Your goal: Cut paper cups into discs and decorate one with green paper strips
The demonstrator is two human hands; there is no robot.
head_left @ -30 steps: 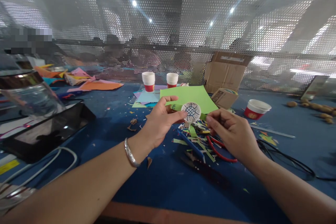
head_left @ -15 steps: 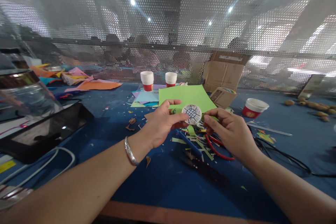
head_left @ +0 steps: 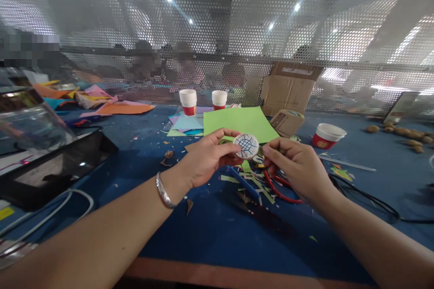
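A round white disc (head_left: 250,146), its face drawn with a blue grid and small specks nearer the rim, is pinched at its left edge by the left hand (head_left: 207,156), patterned side toward the viewer, above the desk (head_left: 210,235).

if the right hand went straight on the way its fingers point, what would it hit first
Probably the patterned disc held in the left hand, just ahead of the right hand, though depth is unclear.

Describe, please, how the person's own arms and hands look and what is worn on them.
The left hand and right hand are ungloved, and no sleeves show. A silver-coloured bangle circles the left wrist; none shows on the right.
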